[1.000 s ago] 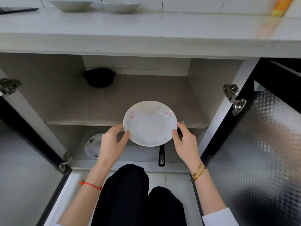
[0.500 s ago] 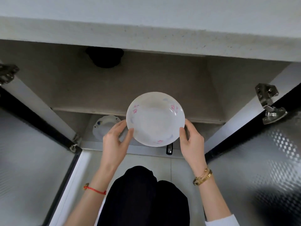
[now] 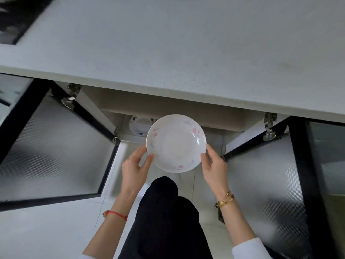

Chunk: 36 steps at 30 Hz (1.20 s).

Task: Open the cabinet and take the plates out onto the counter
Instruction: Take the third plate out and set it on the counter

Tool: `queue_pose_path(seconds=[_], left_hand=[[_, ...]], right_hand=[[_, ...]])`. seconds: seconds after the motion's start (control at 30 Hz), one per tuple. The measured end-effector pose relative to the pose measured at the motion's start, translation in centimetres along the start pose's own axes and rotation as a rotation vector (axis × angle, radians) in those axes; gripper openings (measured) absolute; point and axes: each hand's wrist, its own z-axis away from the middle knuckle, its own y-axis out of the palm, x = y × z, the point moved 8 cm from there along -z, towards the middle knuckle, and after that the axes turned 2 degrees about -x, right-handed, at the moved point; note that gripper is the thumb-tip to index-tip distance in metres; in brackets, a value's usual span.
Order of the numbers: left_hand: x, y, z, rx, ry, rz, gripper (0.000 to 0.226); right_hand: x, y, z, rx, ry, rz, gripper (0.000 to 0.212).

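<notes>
A white plate with pink flower marks is held in front of the open cabinet, just below the counter's front edge. My left hand grips its left rim and my right hand grips its right rim. A second white plate with blue marks stands in the cabinet's lower part, partly hidden behind the held plate. The pale counter fills the top of the view.
Both cabinet doors stand swung out: the left door and the right door, each frosted glass in a black frame. A dark panel sits at the counter's far left. My dark-clothed knees are below the plate.
The plate has risen out of the cabinet, both hands still on its rims. The view has tilted up and over the counter, so the upper shelf and black pot are out of sight.
</notes>
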Motion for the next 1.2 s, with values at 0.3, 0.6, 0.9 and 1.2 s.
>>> queue_pose_path(seconds=[0.3, 0.6, 0.9, 1.2], left_hand=[[-9.5, -8.0, 9.2, -0.002, -0.131, 0.118, 0.029], [-18.0, -12.2, 12.8, 0.014, -0.098, 0.235, 0.028], [-22.7, -11.8, 10.0, 0.072, -0.016, 0.284, 0.038], [-26.2, -10.4, 1.1, 0.100, -0.015, 0.291, 0.034]], right_hand=[[11.9, -8.6, 8.5, 0.029, 0.018, -0.011, 0.034], [19.7, -16.1, 12.7, -0.050, -0.007, -0.054, 0.031], [21.9, -19.2, 10.6, -0.134, -0.028, -0.098, 0.034], [23.6, -20.1, 2.0, -0.193, -0.031, -0.082, 0.029]])
